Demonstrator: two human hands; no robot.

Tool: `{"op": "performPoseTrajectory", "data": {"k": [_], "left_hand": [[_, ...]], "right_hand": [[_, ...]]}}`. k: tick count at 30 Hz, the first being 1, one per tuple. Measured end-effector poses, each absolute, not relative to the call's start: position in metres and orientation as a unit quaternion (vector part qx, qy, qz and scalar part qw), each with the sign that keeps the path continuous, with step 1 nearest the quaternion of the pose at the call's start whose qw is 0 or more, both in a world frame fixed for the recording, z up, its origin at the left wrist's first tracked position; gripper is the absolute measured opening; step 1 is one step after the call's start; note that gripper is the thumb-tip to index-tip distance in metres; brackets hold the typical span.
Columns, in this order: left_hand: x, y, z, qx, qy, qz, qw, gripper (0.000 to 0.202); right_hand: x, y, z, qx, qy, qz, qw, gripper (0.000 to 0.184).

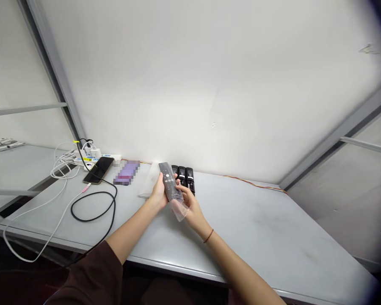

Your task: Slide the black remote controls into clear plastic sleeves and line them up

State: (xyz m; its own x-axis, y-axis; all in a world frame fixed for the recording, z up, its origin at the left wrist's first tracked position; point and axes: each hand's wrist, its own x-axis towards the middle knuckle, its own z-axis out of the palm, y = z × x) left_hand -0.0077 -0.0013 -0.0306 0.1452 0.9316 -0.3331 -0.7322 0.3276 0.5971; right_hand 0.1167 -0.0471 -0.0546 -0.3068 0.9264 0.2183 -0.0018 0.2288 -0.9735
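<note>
A dark remote control (pixel 169 178) with pale buttons is in a clear plastic sleeve (pixel 180 210), whose loose end hangs toward me past the remote. My left hand (pixel 159 192) grips the remote from its left side. On the lower right, the fingers of my right hand (pixel 190 205) are closed on the remote's edge through the sleeve, and the loose plastic lies over that palm. Just behind my hands, several black remotes (pixel 182 173) lie side by side, face down, and at least some have open battery compartments. My hands partly hide them.
A clear plastic bag (pixel 148 180) lies left of my left hand. Farther left are a purple packet-like item (pixel 127 173), blurred out, a phone (pixel 98 170), a power strip (pixel 116 157) with chargers, and looping white and black cables (pixel 92 193). Thin coloured wires (pixel 254 183) run along the wall.
</note>
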Motion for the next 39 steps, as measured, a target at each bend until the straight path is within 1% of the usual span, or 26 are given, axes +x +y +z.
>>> {"op": "performPoseTrajectory", "data": {"k": [5,8,11,13,15,18,19,22,24,28,33,36,39], "left_hand": [[-0.013,0.001,-0.025,0.153,0.33,0.533,0.764,0.043],[-0.02,0.005,-0.021,0.146,0.33,0.532,0.766,0.032],[-0.028,0.011,-0.021,0.163,0.321,0.542,0.759,0.028],[-0.033,0.014,-0.022,0.175,0.315,0.548,0.755,0.029],[-0.036,0.015,-0.022,0.181,0.314,0.553,0.75,0.03],[-0.036,0.013,-0.019,0.197,0.316,0.539,0.756,0.032],[-0.035,0.011,-0.018,0.204,0.316,0.532,0.758,0.032],[-0.03,0.006,-0.016,0.223,0.304,0.529,0.761,0.031],[-0.026,0.003,-0.017,0.237,0.275,0.54,0.759,0.029],[-0.023,0.002,-0.02,0.253,0.233,0.549,0.762,0.027],[-0.023,0.001,-0.02,0.245,0.245,0.531,0.773,0.028],[-0.021,0.0,-0.021,0.254,0.265,0.518,0.772,0.026],[-0.019,-0.001,-0.022,0.267,0.293,0.503,0.768,0.025]], "right_hand": [[0.121,-0.044,-0.055,-0.383,-0.636,0.477,0.47,0.041],[0.125,-0.041,-0.056,-0.393,-0.665,0.436,0.462,0.029],[0.129,-0.04,-0.056,-0.394,-0.686,0.414,0.451,0.019],[0.132,-0.039,-0.053,-0.401,-0.7,0.409,0.427,0.019],[0.137,-0.038,-0.048,-0.397,-0.724,0.413,0.384,0.018],[0.145,-0.036,-0.038,-0.348,-0.765,0.444,0.311,0.014],[0.147,-0.036,-0.036,-0.33,-0.772,0.457,0.294,0.015],[0.151,-0.037,-0.031,-0.308,-0.774,0.484,0.269,0.031],[0.15,-0.039,-0.031,-0.313,-0.768,0.495,0.26,0.036],[0.147,-0.04,-0.034,-0.328,-0.766,0.495,0.246,0.035],[0.149,-0.035,-0.037,-0.326,-0.779,0.478,0.243,0.038],[0.151,-0.033,-0.037,-0.32,-0.786,0.462,0.259,0.035],[0.15,-0.033,-0.035,-0.324,-0.784,0.44,0.294,0.03]]}}
